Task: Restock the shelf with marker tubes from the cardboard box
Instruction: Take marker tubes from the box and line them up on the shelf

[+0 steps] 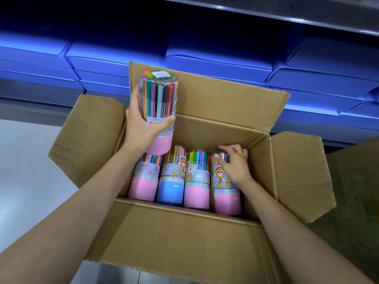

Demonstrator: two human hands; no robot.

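Note:
An open cardboard box (205, 232) sits in front of me with its flaps spread. My left hand (141, 128) grips a clear marker tube with a pink base (159, 95), lifted above the box's left side. Several more tubes lie in a row inside the box: a pink-based tube (143, 188), a blue-based tube (171, 190), another pink-based tube (196, 195). My right hand (233, 163) curls its fingers over the top of the rightmost pink-based tube (226, 199), which still lies in the box.
Behind the box, stacks of blue flat boxes (215, 62) fill the shelf (307, 15). A grey shelf ledge (30, 111) runs along the left. Pale floor (24, 171) shows at left. Another cardboard surface (356, 191) stands at right.

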